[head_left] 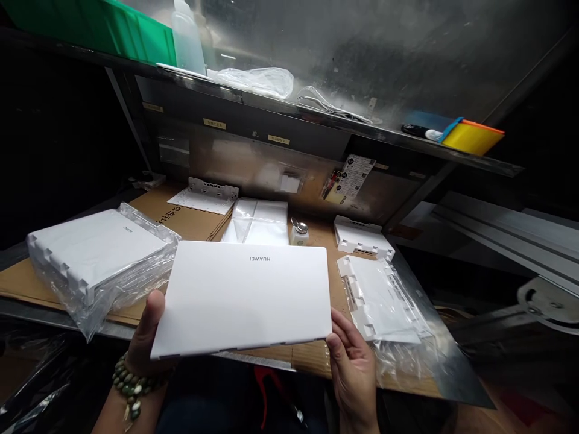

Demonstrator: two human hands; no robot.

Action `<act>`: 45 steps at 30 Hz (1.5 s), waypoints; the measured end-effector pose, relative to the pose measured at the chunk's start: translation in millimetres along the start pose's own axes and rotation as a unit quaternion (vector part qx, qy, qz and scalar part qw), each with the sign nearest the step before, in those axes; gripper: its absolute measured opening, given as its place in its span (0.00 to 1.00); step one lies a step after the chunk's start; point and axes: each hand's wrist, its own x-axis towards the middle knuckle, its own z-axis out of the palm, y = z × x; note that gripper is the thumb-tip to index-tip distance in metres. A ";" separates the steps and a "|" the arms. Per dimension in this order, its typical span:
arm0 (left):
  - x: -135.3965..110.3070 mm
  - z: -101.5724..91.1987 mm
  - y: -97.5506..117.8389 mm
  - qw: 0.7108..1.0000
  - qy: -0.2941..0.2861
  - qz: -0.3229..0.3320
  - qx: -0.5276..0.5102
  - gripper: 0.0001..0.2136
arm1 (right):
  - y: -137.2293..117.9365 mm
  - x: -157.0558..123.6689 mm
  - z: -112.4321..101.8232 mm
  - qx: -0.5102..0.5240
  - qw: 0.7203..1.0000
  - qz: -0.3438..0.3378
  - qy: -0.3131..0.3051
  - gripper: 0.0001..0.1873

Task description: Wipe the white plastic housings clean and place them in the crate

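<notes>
White laptop (244,295) lying flat, long axis left-right, logo upside down, both hands gripping

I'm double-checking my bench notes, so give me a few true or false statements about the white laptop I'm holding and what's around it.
1. Both hands hold the white laptop, left hand and right hand. True.
2. The laptop is open. False: its lid is shut.
3. A bagged white box lies to its left. True.
4. The yellow scraper lies on the cardboard. False: it is on the upper shelf.
</notes>
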 end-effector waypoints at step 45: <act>0.5 27.1 33.7 0.961 0.125 0.096 0.228 0.35 | -28.7 25.7 10.4 -0.205 0.897 -0.352 -0.173 0.18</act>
